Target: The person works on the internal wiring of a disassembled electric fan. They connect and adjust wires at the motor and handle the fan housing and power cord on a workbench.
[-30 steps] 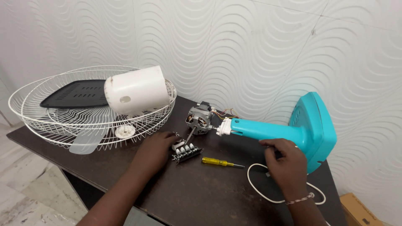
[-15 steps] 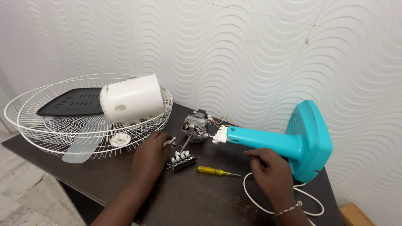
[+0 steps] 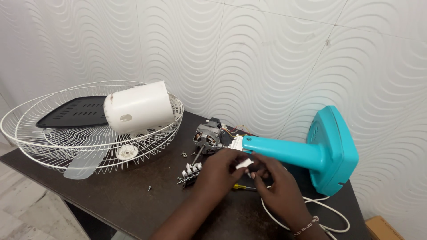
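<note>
In the head view, both hands meet over the dark tabletop (image 3: 133, 200) just below the centre. The left hand (image 3: 220, 171) and the right hand (image 3: 278, 191) pinch a small white part (image 3: 243, 163) between them, fingers closed around it, just at 6 o'clock of the teal fan stand (image 3: 307, 153), which lies on its side. The motor (image 3: 207, 135) sits at the stand's 9 o'clock end. A switch block (image 3: 190, 172) lies at 9 o'clock of the left hand, and a yellow screwdriver (image 3: 244, 187) shows between the hands. Well apart, at 9 o'clock, a wire fan guard (image 3: 62, 151) carries a white motor cover (image 3: 138, 106). A white cord (image 3: 320, 213) loops by the right wrist.
</note>
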